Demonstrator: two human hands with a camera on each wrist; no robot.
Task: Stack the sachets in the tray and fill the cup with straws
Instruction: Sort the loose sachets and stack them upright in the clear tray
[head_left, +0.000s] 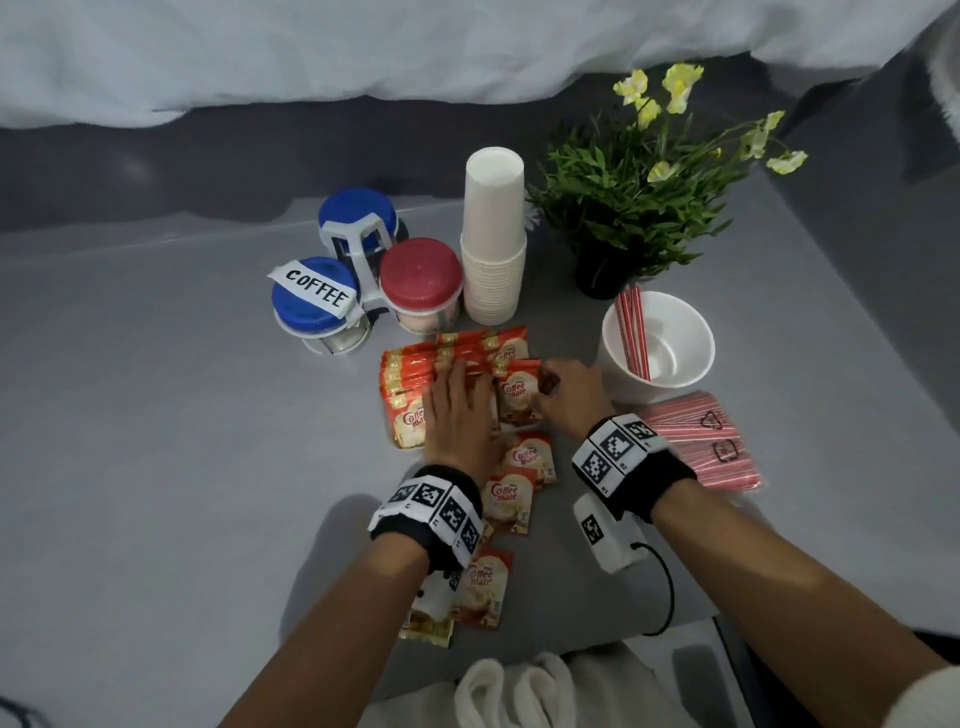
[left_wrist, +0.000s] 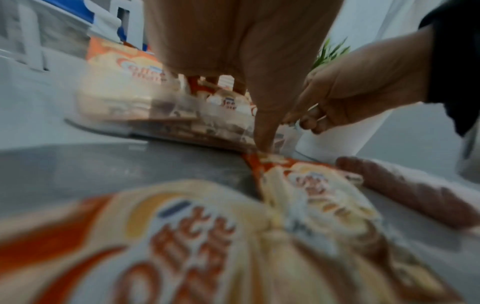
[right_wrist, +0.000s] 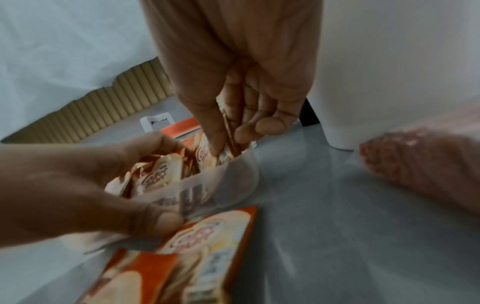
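Note:
A clear plastic tray (right_wrist: 233, 176) holds a row of orange Coffee-mate sachets (head_left: 415, 374) standing on edge. My left hand (head_left: 460, 384) lies over that row, its thumb (right_wrist: 158, 222) pressed on the tray's near wall and its fingers curled over the sachet tops. At the tray's right end, my right hand (head_left: 545, 384) pinches one sachet (right_wrist: 230, 133) upright between thumb and fingers. Three loose sachets (head_left: 506, 499) lie on the table toward me. The white cup (head_left: 691, 332) to the right holds several red-striped straws (head_left: 631, 332).
A wrapped pack of red-striped straws (head_left: 701, 441) lies right of my right wrist. Behind the tray stand lidded jars in a rack (head_left: 363, 270), a tall stack of paper cups (head_left: 493, 239) and a potted plant (head_left: 634, 197). White cloth lies at the near table edge.

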